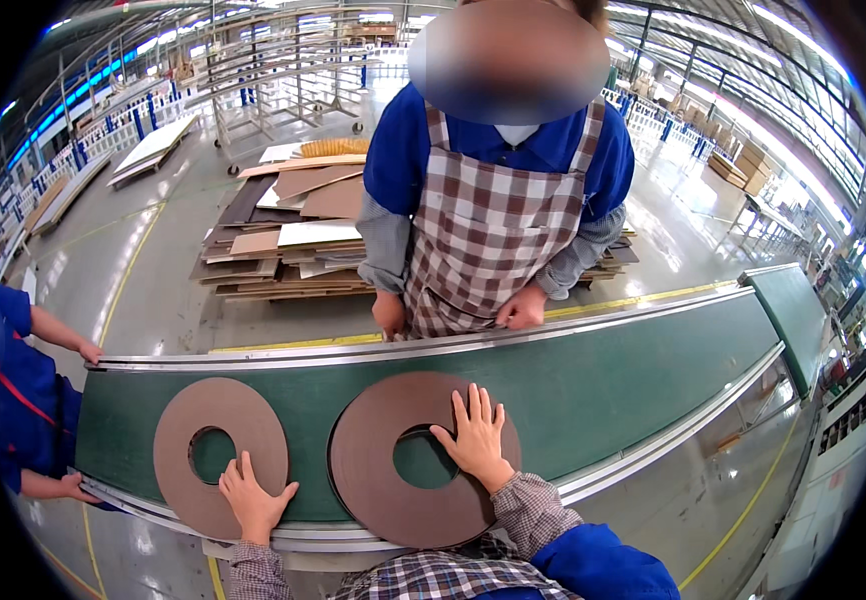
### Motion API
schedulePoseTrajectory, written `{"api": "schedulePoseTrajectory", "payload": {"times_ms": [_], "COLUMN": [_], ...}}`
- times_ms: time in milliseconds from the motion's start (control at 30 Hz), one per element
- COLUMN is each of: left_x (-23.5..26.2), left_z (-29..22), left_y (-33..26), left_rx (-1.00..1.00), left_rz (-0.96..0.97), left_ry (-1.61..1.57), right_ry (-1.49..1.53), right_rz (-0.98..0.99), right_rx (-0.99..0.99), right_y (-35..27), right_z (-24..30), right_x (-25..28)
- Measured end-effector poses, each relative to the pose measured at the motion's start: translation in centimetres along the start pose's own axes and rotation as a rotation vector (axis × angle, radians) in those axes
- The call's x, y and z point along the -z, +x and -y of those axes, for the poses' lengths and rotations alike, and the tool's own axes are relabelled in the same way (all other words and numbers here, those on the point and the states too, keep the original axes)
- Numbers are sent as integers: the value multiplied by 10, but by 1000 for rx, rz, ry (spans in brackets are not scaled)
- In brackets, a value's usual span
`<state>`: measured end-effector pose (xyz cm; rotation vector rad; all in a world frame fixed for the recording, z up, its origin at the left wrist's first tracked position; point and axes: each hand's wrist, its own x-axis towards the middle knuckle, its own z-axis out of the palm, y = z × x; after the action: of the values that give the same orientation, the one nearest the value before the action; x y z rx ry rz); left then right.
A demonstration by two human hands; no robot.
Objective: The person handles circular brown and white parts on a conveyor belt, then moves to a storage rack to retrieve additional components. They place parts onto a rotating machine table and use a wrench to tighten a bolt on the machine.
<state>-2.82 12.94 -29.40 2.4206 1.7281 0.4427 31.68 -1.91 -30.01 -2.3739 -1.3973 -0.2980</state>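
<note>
Two brown rolls of edge banding lie flat on a green conveyor belt (573,410). My left hand (253,497) rests with fingers spread on the near right part of the smaller roll (188,410), its fingertips by the centre hole. On the right side of the larger, thicker roll (383,415) lies my right hand (477,436), palm down and fingers apart, the thumb at the edge of the hole. Neither hand grips anything. Green belt shows through both holes.
Across the belt stands a person in a checked apron (498,220), hands near the far rail. Another person in blue (18,370) holds the belt's left end. Stacked boards (293,240) lie behind, with a metal rack (273,70) farther back. Metal rails (673,395) edge the belt.
</note>
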Motion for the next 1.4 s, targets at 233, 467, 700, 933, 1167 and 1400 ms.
{"api": "schedulePoseTrajectory", "payload": {"times_ms": [233,467,700,933,1167,1400], "left_x": [-15,-24,-29,-26,-25,-20], "left_z": [-38,-60,-63,-55,-53,-46], "left_y": [-18,-35,-39,-36,-30,-27], "left_rx": [26,25,48,40,34,28], "left_rz": [20,1,37,-9,0,16], "left_ry": [-18,-9,-54,-48,-46,-22], "right_ry": [-88,-5,-27,-44,19,13], "right_rz": [-45,-22,90,117,62,100], "right_rx": [46,36,8,173,172,165], "right_y": [-7,-15,-14,29,28,31], "right_z": [-44,-71,-80,-65,-68,-59], "right_x": [-7,1,6,3,-8,-13]}}
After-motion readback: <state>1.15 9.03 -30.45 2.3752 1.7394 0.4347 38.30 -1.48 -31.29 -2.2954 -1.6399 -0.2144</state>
